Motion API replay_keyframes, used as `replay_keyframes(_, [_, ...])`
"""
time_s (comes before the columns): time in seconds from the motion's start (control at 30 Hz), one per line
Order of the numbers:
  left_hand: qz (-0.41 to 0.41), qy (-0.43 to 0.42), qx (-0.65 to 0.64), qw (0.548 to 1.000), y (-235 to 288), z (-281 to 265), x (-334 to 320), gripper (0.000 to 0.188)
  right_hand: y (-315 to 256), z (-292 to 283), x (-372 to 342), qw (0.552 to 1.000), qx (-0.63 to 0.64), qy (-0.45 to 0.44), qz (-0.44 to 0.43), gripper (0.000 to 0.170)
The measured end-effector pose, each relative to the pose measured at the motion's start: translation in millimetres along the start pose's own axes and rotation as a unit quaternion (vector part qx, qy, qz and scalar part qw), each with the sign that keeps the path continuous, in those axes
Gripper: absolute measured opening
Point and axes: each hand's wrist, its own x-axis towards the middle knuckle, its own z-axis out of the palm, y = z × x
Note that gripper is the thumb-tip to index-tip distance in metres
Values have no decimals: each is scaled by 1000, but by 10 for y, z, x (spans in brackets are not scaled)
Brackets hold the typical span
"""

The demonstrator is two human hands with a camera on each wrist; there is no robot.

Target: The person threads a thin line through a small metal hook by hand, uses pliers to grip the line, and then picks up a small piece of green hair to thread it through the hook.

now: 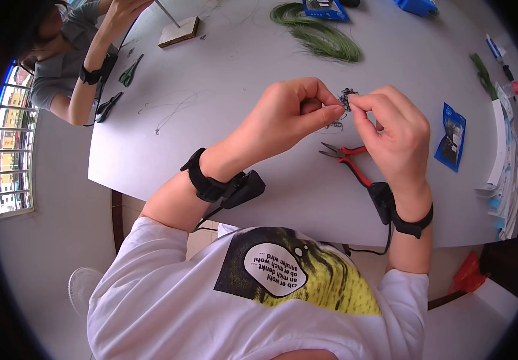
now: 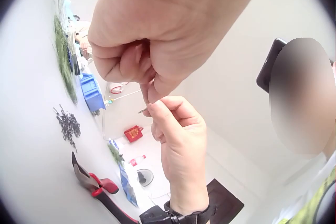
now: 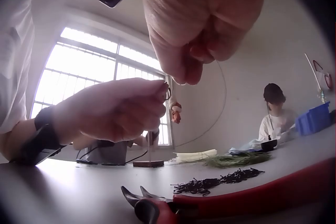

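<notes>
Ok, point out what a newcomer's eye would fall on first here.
Probably the left hand and right hand, their curled fingertips close together near the middle of the head view, with a small dark piece at the fingertips. Next, perhaps, the red-handled pliers lying on the table, just below the fingertips in that view. Then the green strands at its top, across the table.

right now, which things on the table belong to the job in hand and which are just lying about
Likely part of the job:
small dark piece held by the left hand
heap of dark pieces
red-handled pliers near the heap

Probably just lying about:
green-handled scissors
blue bin
green strands (least sure)
</notes>
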Motion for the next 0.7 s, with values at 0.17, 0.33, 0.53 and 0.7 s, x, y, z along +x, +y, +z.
replay_keyframes(0.17, [1, 0, 11, 1000, 6, 4, -7, 17, 2, 8, -5, 998, -41, -3, -39, 19])
replay_keyframes(0.33, [5, 8, 21, 1000, -16, 17, -5, 17, -5, 5, -13, 996, -65, -12, -55, 19])
replay_keyframes(0.53, [9, 10, 29, 999, -10, -7, -12, 16, -12, -12, -9, 997, -47, -33, -59, 19])
replay_keyframes(0.7, [17, 14, -37, 999, -51, -25, 15, 14, -12, -57, 26, 998, 42, -48, 29, 15])
